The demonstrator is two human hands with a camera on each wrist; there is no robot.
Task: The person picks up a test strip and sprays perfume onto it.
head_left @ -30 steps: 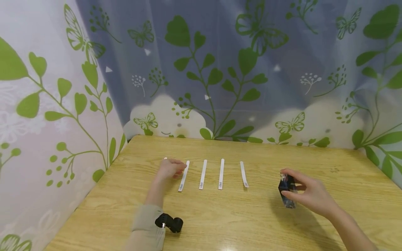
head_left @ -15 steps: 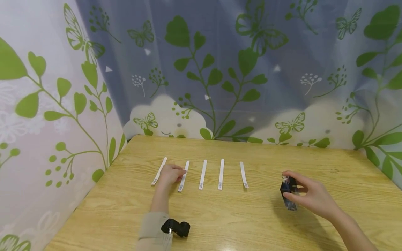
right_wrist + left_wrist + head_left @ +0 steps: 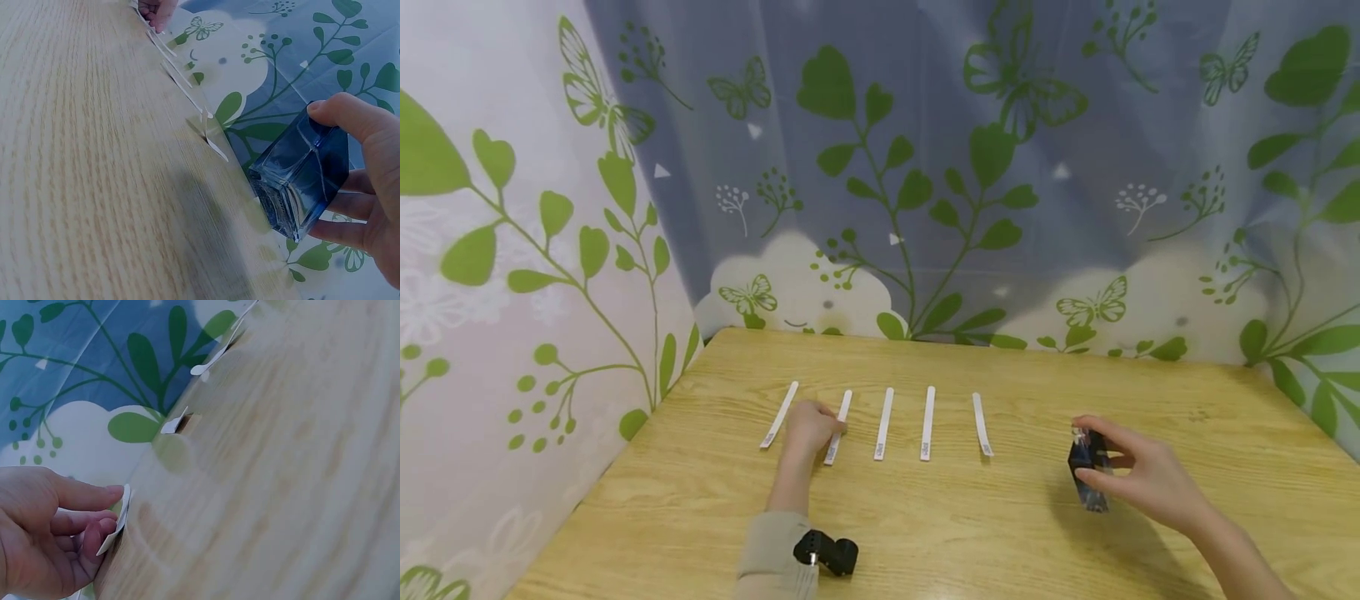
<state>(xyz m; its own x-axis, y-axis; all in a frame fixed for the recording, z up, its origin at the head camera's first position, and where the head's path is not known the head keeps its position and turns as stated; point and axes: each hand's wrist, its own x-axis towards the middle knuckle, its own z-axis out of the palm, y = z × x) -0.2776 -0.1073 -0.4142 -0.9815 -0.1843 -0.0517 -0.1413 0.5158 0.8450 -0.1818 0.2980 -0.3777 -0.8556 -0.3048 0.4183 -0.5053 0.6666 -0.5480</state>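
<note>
My left hand [image 3: 808, 429] lies over the second white paper test strip [image 3: 846, 404] from the left, with that strip showing above and below the fingers. In the left wrist view, the thumb and curled fingers pinch at the white strip [image 3: 125, 512], which lies low over the wood. On the right, my right hand [image 3: 1153, 479] grips a dark blue glass perfume bottle [image 3: 1087, 467], thumb on one side and fingers on the other. Seen from the right wrist, the perfume bottle [image 3: 300, 178] is tilted, with clear thick glass at its lower end.
Four other places are told by strips: one [image 3: 780, 414] left of my hand, then several to the right, ending with a curved strip [image 3: 982, 423]. They lie on a wooden table [image 3: 962, 525]. A patterned curtain [image 3: 925, 208] hangs behind it.
My left hand has come right and toward me, off the first strip, which now shows fully, and onto the second. The right hand stays nearly in place with the perfume bottle.
</note>
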